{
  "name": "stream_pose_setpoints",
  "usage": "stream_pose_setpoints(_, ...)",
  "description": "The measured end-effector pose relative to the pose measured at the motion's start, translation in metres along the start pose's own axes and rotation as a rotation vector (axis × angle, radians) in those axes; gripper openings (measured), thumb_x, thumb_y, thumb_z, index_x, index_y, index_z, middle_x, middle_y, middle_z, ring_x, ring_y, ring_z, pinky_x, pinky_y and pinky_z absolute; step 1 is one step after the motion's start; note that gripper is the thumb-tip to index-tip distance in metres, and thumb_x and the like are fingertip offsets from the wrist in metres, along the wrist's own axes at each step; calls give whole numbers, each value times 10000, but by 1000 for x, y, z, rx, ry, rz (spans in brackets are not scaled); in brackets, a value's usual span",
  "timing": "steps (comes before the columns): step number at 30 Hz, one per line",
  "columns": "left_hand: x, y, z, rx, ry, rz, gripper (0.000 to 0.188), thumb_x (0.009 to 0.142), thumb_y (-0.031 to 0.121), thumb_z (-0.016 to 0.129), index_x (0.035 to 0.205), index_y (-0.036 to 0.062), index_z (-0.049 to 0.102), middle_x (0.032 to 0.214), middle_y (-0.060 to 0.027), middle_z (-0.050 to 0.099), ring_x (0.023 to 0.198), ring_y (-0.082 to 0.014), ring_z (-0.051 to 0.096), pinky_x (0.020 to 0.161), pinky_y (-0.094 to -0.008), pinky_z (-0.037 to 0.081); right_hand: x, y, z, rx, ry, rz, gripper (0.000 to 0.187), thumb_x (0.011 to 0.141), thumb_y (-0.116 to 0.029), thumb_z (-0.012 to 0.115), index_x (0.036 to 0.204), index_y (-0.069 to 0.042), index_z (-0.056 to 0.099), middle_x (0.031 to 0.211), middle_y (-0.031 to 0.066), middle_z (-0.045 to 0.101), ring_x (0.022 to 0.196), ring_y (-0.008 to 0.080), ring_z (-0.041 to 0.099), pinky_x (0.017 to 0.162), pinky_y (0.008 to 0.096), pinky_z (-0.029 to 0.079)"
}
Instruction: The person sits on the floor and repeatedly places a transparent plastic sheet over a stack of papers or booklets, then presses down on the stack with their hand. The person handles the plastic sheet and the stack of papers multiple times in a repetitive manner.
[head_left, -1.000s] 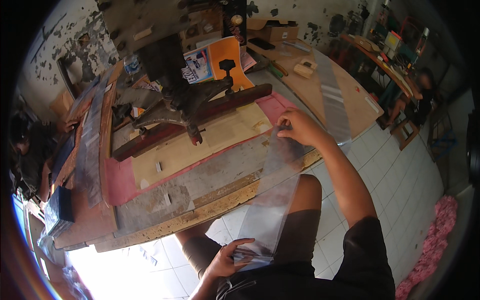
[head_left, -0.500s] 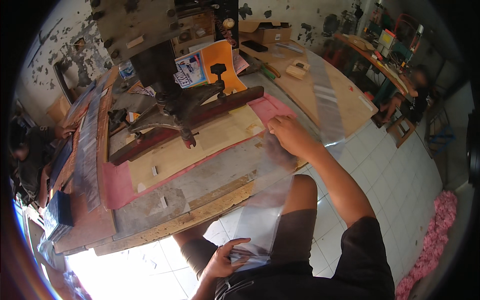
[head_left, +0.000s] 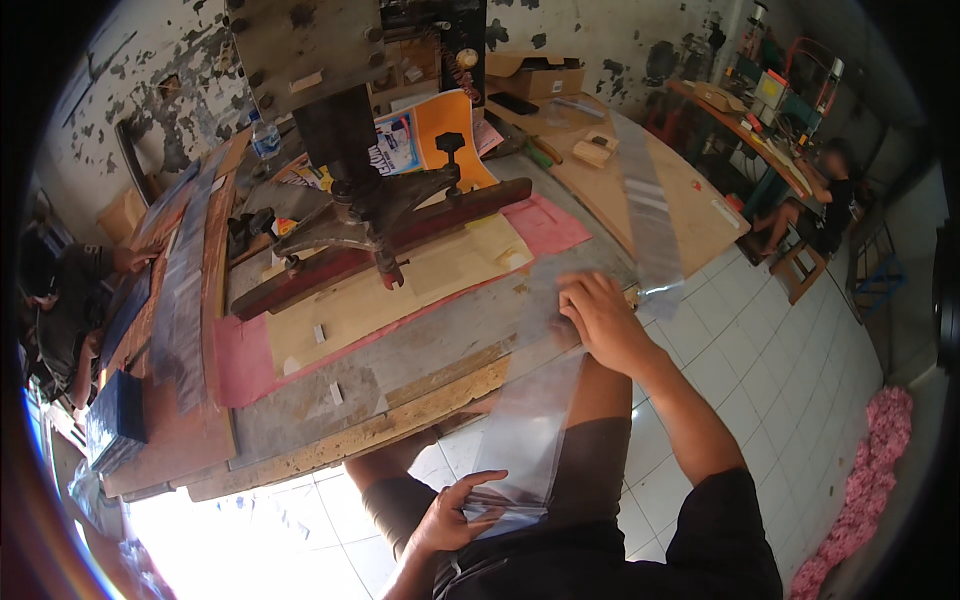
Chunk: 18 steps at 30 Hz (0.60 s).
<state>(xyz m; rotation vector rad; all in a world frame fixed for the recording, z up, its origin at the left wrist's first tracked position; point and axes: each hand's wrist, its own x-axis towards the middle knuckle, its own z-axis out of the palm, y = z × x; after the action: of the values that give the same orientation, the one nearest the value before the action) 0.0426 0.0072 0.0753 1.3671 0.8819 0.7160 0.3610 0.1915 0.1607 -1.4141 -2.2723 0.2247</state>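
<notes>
Head view: the right hand [head_left: 600,320] presses flat, fingers spread, on the far end of a long clear plastic sleeve [head_left: 530,430] at the worn wooden desk [head_left: 400,425] edge. The left hand [head_left: 455,515] pinches its near end (over the lap). The sleeve looks stretched out but not yet under the dark iron press [head_left: 370,215].

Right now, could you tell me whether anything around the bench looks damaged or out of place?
The wall behind the press is badly flaked. The clear plastic strip droops off the bench edge between both hands.
</notes>
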Motion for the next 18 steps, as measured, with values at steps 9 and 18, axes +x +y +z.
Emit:
stream_pose_setpoints(9, 0, 14, 3, 45, -7, 28, 585, 841, -20, 791, 1391, 51, 603, 1046, -86, 768, 1017, -178, 740, 933, -321, 562, -32, -6, -4, -173, 248, -125, 61, 1017, -16, 557, 1065, -42, 528, 1256, 107, 675, 1030, 343, 635, 1027, 490, 444)
stream_pose_setpoints(18, -7, 24, 10, 160, -78, 177, 518, 818, -17, 814, 1292, -17, 607, 952, -130, 786, 925, -211, 769, 853, -320, 583, -75, -11, 32, 198, 462, 101, 184, 971, -22, 655, 1153, -41, 631, 989, 102, 704, 944, 295, 674, 850, 406, 533)
